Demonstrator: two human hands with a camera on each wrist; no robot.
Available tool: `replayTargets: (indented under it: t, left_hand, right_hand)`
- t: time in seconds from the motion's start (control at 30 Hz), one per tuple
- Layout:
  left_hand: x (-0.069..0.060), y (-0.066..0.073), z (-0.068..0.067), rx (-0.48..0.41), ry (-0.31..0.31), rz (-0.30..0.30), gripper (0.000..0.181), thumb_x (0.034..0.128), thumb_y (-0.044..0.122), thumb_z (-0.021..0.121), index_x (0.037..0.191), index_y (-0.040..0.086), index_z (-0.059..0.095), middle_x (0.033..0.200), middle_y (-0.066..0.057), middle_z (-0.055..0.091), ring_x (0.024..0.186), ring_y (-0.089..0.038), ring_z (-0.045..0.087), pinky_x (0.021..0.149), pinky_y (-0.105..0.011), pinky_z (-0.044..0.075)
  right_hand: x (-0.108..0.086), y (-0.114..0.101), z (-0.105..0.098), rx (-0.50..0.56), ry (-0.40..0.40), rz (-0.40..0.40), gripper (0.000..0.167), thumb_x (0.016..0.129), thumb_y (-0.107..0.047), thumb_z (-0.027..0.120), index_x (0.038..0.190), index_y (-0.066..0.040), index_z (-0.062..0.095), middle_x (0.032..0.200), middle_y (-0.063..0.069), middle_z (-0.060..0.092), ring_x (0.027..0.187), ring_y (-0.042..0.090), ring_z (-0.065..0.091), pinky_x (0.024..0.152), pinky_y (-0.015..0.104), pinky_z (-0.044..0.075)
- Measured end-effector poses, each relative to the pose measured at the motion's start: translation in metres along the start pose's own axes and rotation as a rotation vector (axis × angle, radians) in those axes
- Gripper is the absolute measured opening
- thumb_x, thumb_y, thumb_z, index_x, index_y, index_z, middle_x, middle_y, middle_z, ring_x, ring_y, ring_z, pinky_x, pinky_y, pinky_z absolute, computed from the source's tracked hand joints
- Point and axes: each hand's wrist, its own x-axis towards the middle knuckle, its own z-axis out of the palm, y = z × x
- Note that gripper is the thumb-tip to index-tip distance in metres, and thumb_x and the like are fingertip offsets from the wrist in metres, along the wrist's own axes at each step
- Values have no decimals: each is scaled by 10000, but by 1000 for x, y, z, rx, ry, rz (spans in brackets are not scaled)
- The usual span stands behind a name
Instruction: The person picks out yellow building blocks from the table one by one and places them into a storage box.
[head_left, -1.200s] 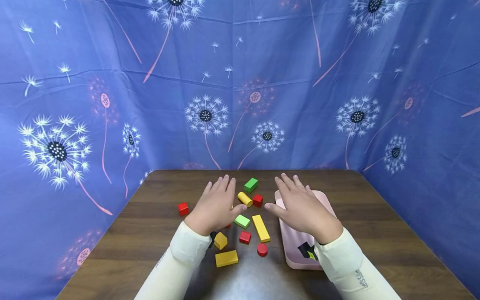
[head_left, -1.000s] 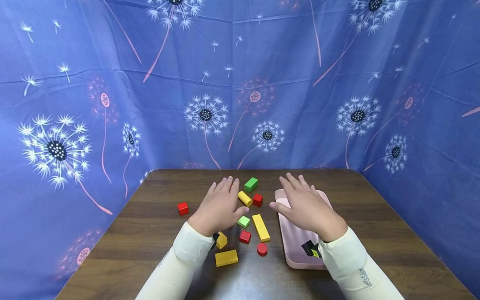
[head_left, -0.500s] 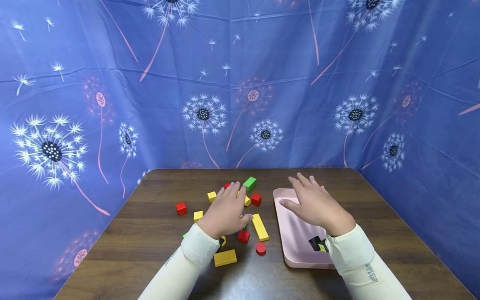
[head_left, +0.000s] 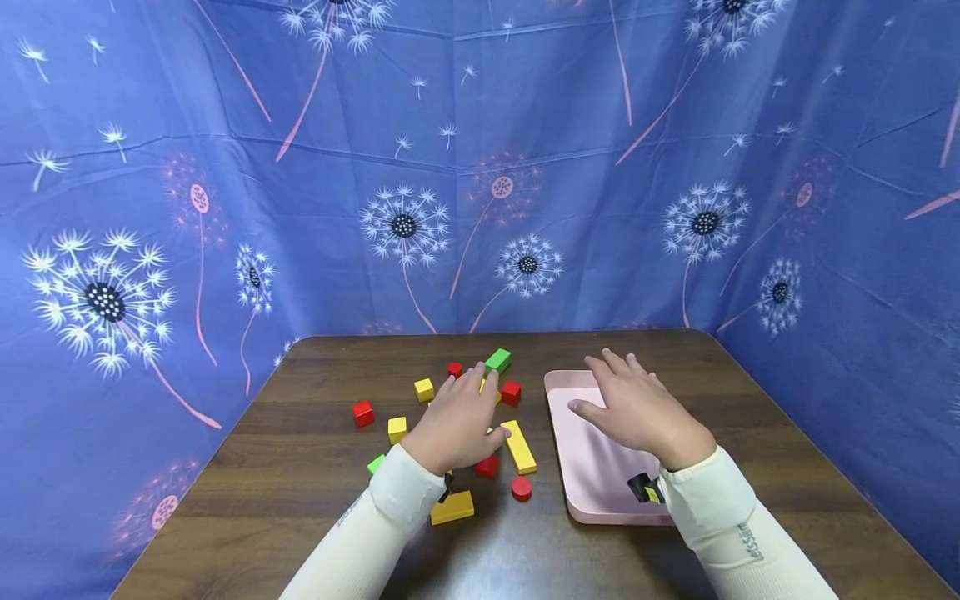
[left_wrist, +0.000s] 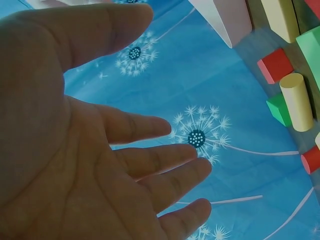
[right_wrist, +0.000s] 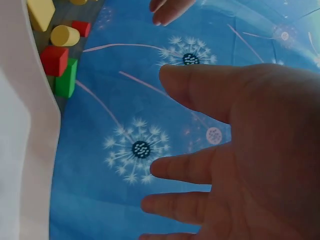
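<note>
Blocks nearest me: a deep yellow block [head_left: 452, 507] lies on my side of the table [head_left: 247, 533], beside my left sleeve [head_left: 375, 525]; a red disc [head_left: 521, 488] is to its right, near the left edge of the pink tray [head_left: 600, 492].
Just beyond: a red block [head_left: 487, 466] and a long yellow block [head_left: 519, 447], the latter running along the tray's left edge.
Left hand [head_left: 457, 425]: I hold it over the middle of the blocks, hiding some; my fingers are straight and slightly parted, thumb wide of them.
Right hand [head_left: 648, 412]: above the tray's far half, fingers straight and spread, thumb wide.
Left group: a light green block [head_left: 376, 463] by my sleeve, a yellow cube [head_left: 397, 430], and a red cube [head_left: 363, 413] closest to the table's left edge.
Far group: another yellow cube [head_left: 423, 390], a dark red block [head_left: 511, 392] near the tray's far left corner, a small red piece [head_left: 454, 369], and a green block [head_left: 498, 360] nearest the far edge.
Backdrop: blue dandelion cloth [head_left: 337, 250] beyond that edge.
</note>
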Motion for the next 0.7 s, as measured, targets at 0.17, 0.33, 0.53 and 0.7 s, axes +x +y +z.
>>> replayTargets:
  t: [0.17,0.33,0.53,0.7]
  left_hand:
    - [-1,3,0,1,-5,6,836,954,497,687,1587,50,373,1648,-181,361,1544,-350,330,1236,-545,288]
    - [0,5,0,8,-20,4,842,954,505,684,1595,62,365,1650,-172,360,1534,-349,350,1237,-535,290]
    - [0,4,2,5,-27,-8,839,945,501,696,1589,67,377,1645,-171,369,1529,-350,359,1240,-533,285]
    - [1,4,4,-6,-33,-4,826,942,497,701,1580,72,393,1646,-170,371,1530,-351,360,1239,-543,282]
  right_hand:
    - [-3,8,7,12,12,21,779,982,-533,614,1541,-23,431,1625,313,315,1459,644,246,1098,808,224]
    - [0,16,15,21,28,31,755,981,-510,621,1528,-20,447,1606,316,344,1444,656,263,1098,807,227]
    - [1,21,21,19,58,10,714,978,-466,642,1495,-1,483,1568,340,388,1417,658,316,1115,775,257]
    - [2,28,24,4,83,8,694,974,-461,651,1461,14,512,1535,370,408,1388,675,343,1114,766,272]
